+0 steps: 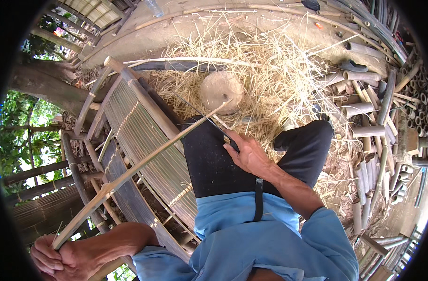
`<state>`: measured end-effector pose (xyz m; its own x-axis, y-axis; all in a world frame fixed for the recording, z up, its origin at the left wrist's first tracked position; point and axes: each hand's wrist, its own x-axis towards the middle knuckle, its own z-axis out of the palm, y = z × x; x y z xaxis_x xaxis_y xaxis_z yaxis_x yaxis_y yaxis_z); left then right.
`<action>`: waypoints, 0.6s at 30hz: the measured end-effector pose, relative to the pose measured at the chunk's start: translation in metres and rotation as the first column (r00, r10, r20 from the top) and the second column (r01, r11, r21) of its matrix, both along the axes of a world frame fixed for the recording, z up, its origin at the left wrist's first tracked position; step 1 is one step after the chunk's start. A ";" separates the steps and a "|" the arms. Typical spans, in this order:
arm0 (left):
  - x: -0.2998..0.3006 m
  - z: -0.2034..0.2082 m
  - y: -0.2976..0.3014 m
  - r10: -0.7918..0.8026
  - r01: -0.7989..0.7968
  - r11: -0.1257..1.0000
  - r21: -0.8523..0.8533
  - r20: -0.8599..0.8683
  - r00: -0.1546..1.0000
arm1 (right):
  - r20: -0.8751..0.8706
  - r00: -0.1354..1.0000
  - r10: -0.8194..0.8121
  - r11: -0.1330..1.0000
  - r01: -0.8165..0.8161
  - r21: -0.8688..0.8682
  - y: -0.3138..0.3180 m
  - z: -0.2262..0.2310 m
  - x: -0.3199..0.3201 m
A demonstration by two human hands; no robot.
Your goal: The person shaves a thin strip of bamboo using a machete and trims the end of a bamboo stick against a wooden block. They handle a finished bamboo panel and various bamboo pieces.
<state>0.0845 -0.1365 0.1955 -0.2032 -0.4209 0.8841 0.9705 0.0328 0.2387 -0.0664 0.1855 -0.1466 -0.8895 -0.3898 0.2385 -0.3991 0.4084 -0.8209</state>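
My left hand [59,257], at the lower left, is wrapped round the near end of a long bamboo strip [146,161]. The strip slants up and to the right across my left thigh. Its far end reaches in front of a round wooden block [216,91] on the ground. My right hand [248,152], over my lap, grips the dark handle of a long, thin-bladed knife [190,105]. The blade points up and to the left and crosses the strip near its far end. Whether the edge touches the bamboo, I cannot tell.
Pale shavings [279,70] lie heaped round the block. To my left stands a slatted bamboo bench [151,129]. Cut bamboo pieces [359,110] are piled on the right, with stacked tubes [422,93] beyond. A clear bottle [153,8] is at the top.
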 end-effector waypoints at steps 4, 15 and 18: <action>-0.005 -0.018 -0.006 -0.062 0.062 0.997 -0.042 0.013 0.998 | 0.038 0.999 0.022 0.989 -0.027 0.143 -0.005 -0.005 -0.007; -0.090 -0.138 0.083 0.245 -0.266 0.963 0.047 0.259 0.934 | -0.004 1.000 -0.022 1.000 0.022 0.018 -0.023 -0.016 -0.014; -0.089 -0.146 0.084 0.282 -0.315 0.944 0.101 0.255 0.925 | 0.076 0.997 0.022 0.994 -0.030 0.103 -0.028 0.030 -0.013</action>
<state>-0.0041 -0.0529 0.0497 -0.2426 -0.6080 0.7559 0.8368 0.2631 0.4801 -0.0790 0.1577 -0.1163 -0.8924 -0.4325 0.1283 -0.3497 0.4834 -0.8025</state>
